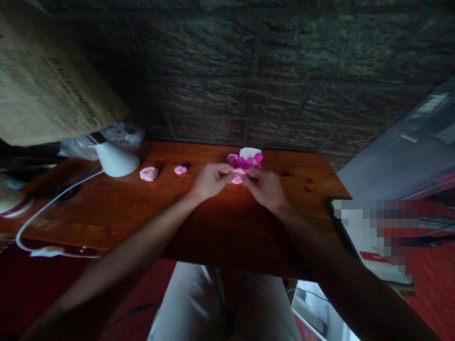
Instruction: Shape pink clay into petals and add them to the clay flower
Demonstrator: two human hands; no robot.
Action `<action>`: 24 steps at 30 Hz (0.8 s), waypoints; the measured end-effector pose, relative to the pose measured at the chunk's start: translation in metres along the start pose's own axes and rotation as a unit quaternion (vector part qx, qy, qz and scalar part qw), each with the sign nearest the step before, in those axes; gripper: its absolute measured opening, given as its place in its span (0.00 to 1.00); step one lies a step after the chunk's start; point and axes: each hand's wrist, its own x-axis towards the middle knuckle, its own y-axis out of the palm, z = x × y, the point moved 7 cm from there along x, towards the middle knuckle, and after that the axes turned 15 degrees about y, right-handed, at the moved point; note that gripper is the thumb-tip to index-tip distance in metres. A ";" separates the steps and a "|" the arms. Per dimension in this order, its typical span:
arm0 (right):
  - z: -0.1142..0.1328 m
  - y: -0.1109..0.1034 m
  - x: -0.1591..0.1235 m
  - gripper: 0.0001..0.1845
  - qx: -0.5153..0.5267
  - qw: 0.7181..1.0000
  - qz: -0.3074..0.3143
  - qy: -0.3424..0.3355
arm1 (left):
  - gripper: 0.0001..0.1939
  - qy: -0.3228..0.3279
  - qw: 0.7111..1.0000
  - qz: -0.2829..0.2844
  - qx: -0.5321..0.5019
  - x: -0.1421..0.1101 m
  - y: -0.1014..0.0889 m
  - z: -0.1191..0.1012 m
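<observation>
Between the fingertips of both my hands is a flat piece of bright pink clay (238, 176), held over the wooden table. My left hand (212, 180) pinches its left side, and my right hand (266, 186) pinches its right side. Just behind it sit several magenta pieces (259, 159), partly hidden by my fingers, and a white piece (250, 152). Left of my left hand lies a small pink lump of clay (180, 169). Farther left is a larger, paler pink lump (148, 174).
A lamp with a white base (117, 160) and a newsprint-patterned shade (53, 80) stands at the left, its white cable (53, 208) running over the table (156, 213). Clear plastic (124, 135) lies behind it. A dark brick wall (220, 57) borders the back.
</observation>
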 end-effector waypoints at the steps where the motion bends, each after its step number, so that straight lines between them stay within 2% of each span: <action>1: -0.001 0.000 0.000 0.09 -0.003 1.000 -0.001 0.002 | 0.12 0.000 1.000 0.003 0.003 0.000 0.000 0.000; 8: -0.001 0.001 0.001 0.10 0.031 0.999 -0.016 -0.011 | 0.10 0.021 0.999 0.033 0.024 0.001 0.004 -0.003; 12: 0.001 0.003 0.001 0.09 -0.006 0.999 -0.007 -0.032 | 0.10 0.029 0.998 0.033 0.043 0.000 0.003 -0.006; 16: 0.005 0.003 0.001 0.09 -0.050 0.997 -0.010 -0.056 | 0.11 0.025 0.999 0.041 0.017 -0.001 0.005 -0.004; 20: 0.010 0.001 -0.001 0.09 -0.061 0.995 -0.018 -0.071 | 0.11 0.031 0.999 0.025 0.004 -0.001 0.006 -0.001; 24: 0.007 -0.002 0.000 0.10 0.001 0.998 -0.030 -0.051 | 0.14 0.031 0.999 -0.026 -0.012 -0.001 0.003 0.001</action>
